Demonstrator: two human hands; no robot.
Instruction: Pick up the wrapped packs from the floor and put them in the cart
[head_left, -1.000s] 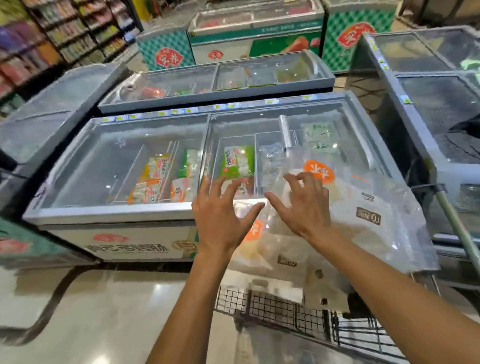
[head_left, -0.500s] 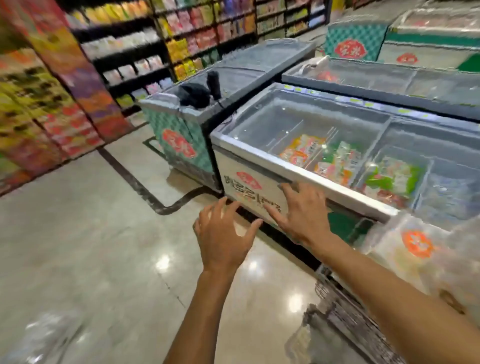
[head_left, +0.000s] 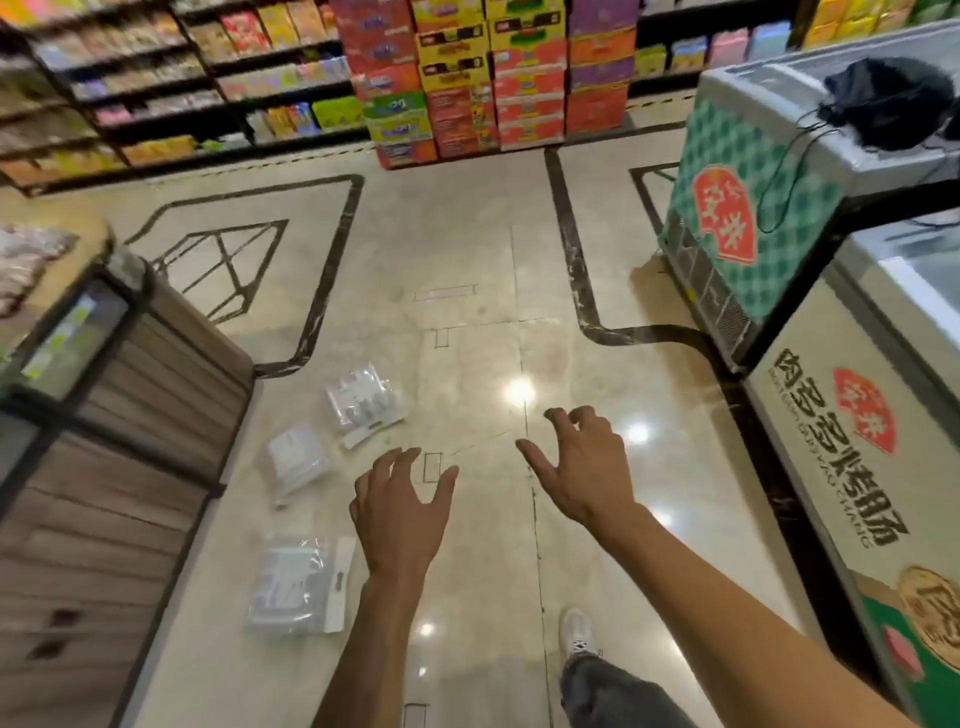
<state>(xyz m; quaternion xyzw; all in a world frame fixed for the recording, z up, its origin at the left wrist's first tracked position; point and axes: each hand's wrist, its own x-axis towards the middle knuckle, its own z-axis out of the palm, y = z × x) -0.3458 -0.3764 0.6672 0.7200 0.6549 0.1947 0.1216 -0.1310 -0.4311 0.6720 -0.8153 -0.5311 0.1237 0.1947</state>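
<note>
Three clear wrapped packs lie on the shiny floor to my left: a far pack (head_left: 364, 401), a middle pack (head_left: 297, 460) and a near pack (head_left: 298, 587). My left hand (head_left: 402, 512) hovers above the floor just right of the packs, fingers spread, holding nothing. Further right, my right hand (head_left: 584, 465) is also empty, with its fingers loosely curled. The cart is out of view.
A wooden display counter (head_left: 98, 467) stands at the left beside the packs. Chest freezers (head_left: 852, 364) line the right side. Stacked boxes (head_left: 483, 78) and shelves fill the back. My foot (head_left: 577, 634) is on the floor below my right arm.
My view has swung left from the freezers and the cart with its packs to the open aisle floor. Both hands stay raised and empty throughout.
</note>
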